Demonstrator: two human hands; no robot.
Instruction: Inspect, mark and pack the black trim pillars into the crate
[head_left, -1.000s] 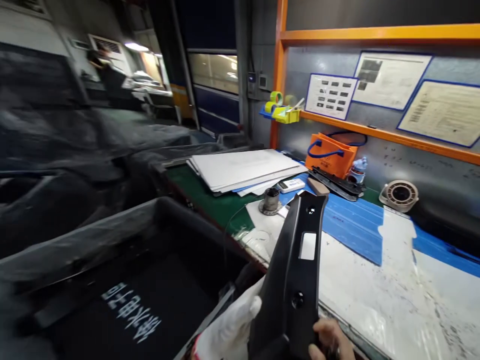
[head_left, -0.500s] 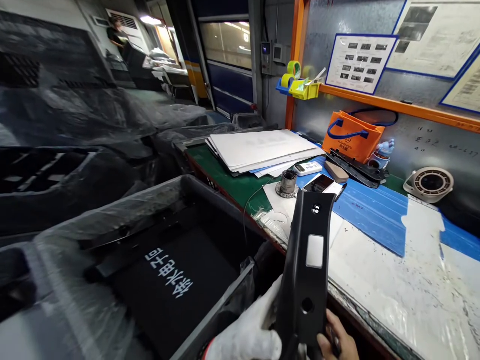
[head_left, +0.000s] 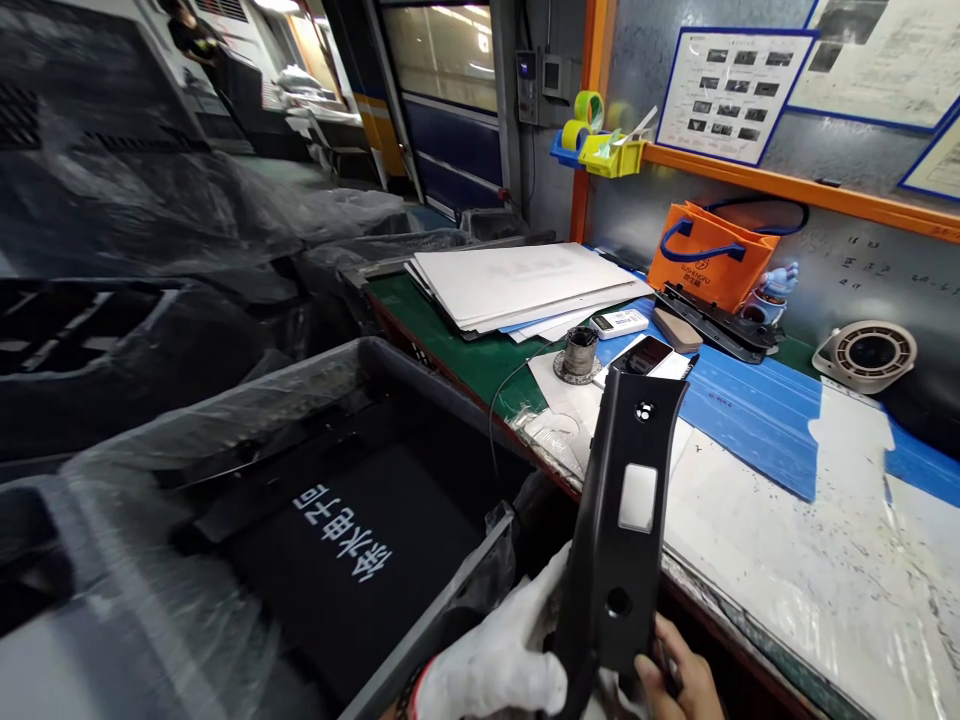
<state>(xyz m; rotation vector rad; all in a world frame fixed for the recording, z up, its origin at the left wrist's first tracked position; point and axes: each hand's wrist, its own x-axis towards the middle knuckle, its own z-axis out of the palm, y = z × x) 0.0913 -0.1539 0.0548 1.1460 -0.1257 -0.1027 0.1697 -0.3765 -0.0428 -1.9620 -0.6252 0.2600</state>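
A long black plastic trim part (head_left: 619,520) with a rectangular window and round holes stands almost upright in front of me, over the near edge of the workbench (head_left: 787,560). My left hand (head_left: 499,665), in a white glove, wraps the part's lower left side. My bare right hand (head_left: 675,680) grips its lower right edge, fingers curled round it. Both hands sit at the bottom of the view, partly cut off.
A black plastic-lined bin (head_left: 300,520) with white characters stands to the left. On the bench lie a stack of white sheets (head_left: 517,285), a phone (head_left: 649,355), a small metal cup (head_left: 579,355), an orange bag (head_left: 709,265) and a round vent part (head_left: 870,355). A person (head_left: 187,30) stands far back left.
The view has swung left to right and steadied; the part has tilted slightly and sits a little more to the right. Both hands keep the same hold.
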